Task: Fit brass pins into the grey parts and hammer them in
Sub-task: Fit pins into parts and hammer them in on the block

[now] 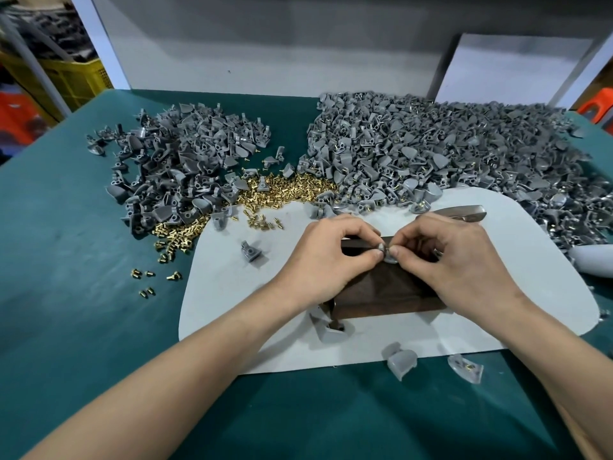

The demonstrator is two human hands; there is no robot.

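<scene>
My left hand [326, 257] and my right hand [454, 260] meet over a dark wooden block [384, 290] on a white mat [232, 293]. Both pinch one small grey part [386, 254] between thumb and fingertips at the block's top edge; whether a pin is in it is hidden by the fingers. A heap of loose brass pins [275, 190] lies behind the mat. A pile of grey parts [185, 161] sits at the back left. A bigger pile of grey parts with pins in them [447, 147] fills the back right. A metal hammer [461, 212] lies just behind my right hand.
The green table [83, 293] carries a few stray pins [156, 277] left of the mat. Single grey parts lie on the mat [252, 252] and at its front edge [401, 360], [466, 368]. A white wall stands behind; yellow crates [76, 78] at far left.
</scene>
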